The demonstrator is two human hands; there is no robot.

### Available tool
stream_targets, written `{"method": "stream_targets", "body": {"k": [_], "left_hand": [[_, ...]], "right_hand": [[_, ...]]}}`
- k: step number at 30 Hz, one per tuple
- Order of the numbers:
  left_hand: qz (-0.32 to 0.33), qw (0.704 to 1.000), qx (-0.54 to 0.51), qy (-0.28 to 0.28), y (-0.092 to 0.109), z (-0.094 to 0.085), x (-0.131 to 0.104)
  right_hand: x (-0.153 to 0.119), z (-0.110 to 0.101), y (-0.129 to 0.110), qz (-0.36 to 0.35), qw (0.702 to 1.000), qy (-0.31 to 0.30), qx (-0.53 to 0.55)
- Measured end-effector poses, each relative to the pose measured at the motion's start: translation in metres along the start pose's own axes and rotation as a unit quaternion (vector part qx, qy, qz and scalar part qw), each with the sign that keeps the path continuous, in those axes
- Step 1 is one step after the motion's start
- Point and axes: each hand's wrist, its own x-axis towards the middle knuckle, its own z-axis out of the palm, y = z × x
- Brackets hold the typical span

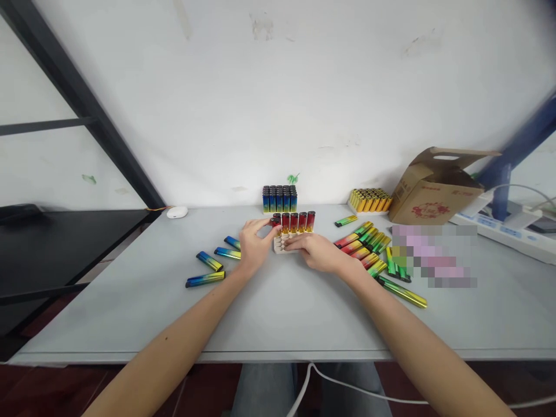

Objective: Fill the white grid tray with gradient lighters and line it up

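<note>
A small white lighter tray (280,243) with round holes stands in front of me. Several red-and-yellow lighters (294,222) are upright along its far row. My left hand (255,242) is at the tray's left side, thumb and fingers closed on a red lighter (275,222) at the row's left end. At the right side my right hand (319,250) grips the tray, its index finger lying over the front holes and the other fingers curled. Beside my left hand lie several loose blue-and-yellow lighters (209,261). Loose green and red lighters (362,250) are piled right of my right hand.
Against the wall stand a block of blue lighters (280,200) and a tray of yellow lighters (370,200). Right of them are an open cardboard box (434,191), a white power strip (508,231) and a blurred patch. A white earphone case (177,212) sits at left.
</note>
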Motion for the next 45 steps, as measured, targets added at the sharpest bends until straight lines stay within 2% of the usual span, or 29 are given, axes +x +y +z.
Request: {"method": "stream_targets", "body": {"k": [9,13,21,26,31,34,35,38,39,42,45], "left_hand": [[-0.020,0.997,0.073,-0.022,0.000,0.000,-0.002],[-0.013,0.993,0.102,-0.059,0.004,-0.002,-0.001],[-0.038,0.958,0.259,-0.119,0.012,-0.003,-0.005],[-0.048,0.949,0.270,-0.158,0.008,-0.004,-0.005],[-0.038,0.952,0.269,-0.139,0.007,-0.005,-0.007],[-0.039,0.958,0.262,-0.108,0.008,-0.008,-0.010],[-0.036,0.961,0.251,-0.107,0.008,-0.009,-0.011],[0.009,0.970,0.188,-0.154,0.013,-0.012,-0.014],[0.032,0.970,0.165,-0.177,0.016,-0.012,-0.015],[0.099,0.959,0.115,-0.240,0.027,-0.013,-0.018],[0.139,0.933,0.087,-0.321,0.034,-0.014,-0.021]], "right_hand": [[0.001,0.004,0.004,-0.011,1.000,0.010,0.001],[0.001,0.005,0.004,-0.017,1.000,0.017,0.008],[0.003,0.004,0.002,-0.046,0.998,0.033,-0.023],[0.003,0.007,0.003,-0.017,0.998,0.043,-0.043],[0.004,0.012,0.005,-0.013,0.997,0.060,-0.047],[0.002,-0.002,0.005,-0.022,0.997,0.074,-0.031],[0.000,-0.009,0.006,-0.012,0.996,0.084,-0.022],[-0.009,-0.034,0.013,0.117,0.981,0.149,-0.030],[-0.013,-0.040,0.017,0.157,0.976,0.144,-0.046],[-0.025,-0.052,0.034,0.249,0.962,0.067,-0.090],[-0.037,-0.054,0.054,0.285,0.955,-0.003,-0.078]]}}
